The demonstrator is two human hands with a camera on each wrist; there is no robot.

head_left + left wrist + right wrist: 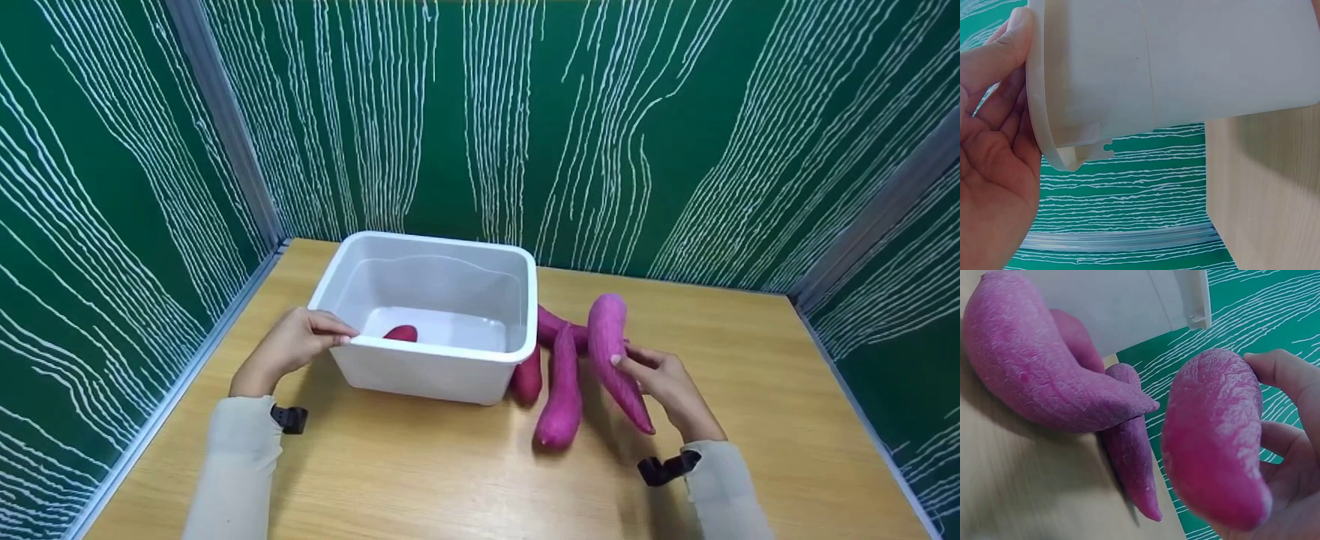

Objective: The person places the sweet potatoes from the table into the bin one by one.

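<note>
My left hand grips the front left corner of a white plastic tub, its thumb and fingers at the rim. Inside the tub lies a red sweet potato, mostly hidden by the front wall. To the right of the tub, my right hand holds a pink-purple sweet potato above the table, thumb on one side. Beside that hand, another purple sweet potato leans across a darker one on the table. A redder one lies close against the tub's right side.
A light wood table carries everything. Green panels with white wavy lines stand behind and at both sides, joined by grey metal posts. Black wrist bands with small cameras sit at both sleeves.
</note>
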